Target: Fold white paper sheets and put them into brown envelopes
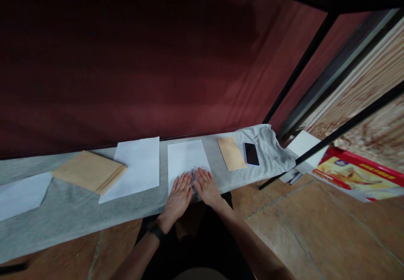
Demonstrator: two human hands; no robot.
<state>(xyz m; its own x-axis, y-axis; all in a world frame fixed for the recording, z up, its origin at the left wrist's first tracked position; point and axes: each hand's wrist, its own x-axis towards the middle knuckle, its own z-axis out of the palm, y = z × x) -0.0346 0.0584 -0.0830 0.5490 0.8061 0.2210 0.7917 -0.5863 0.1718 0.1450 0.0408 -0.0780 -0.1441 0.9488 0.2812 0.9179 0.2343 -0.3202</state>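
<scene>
- White sheet of paper (187, 158), head view: lies flat on the grey cloth (63, 217) that covers the table, directly in front of the person.
- Left hand (178, 198): palm down on the near left part of this sheet, fingers stretched out, clasping nothing. Dark band (157, 231) on the wrist.
- Right hand (206, 187): palm down on the near right part of the sheet, fingers extended and unclenched, just beside the left hand.
- Left of the sheet: second white sheet (135, 168) just beside it, then a stack of brown envelopes (88, 171) overlapping that sheet's left edge. A third white sheet (20, 193) lies well apart.
- Right of the sheet: single brown envelope (231, 153), then a smartphone (251, 153), screen dark.
- Behind the sheet: dark red curtain (142, 61).
</scene>
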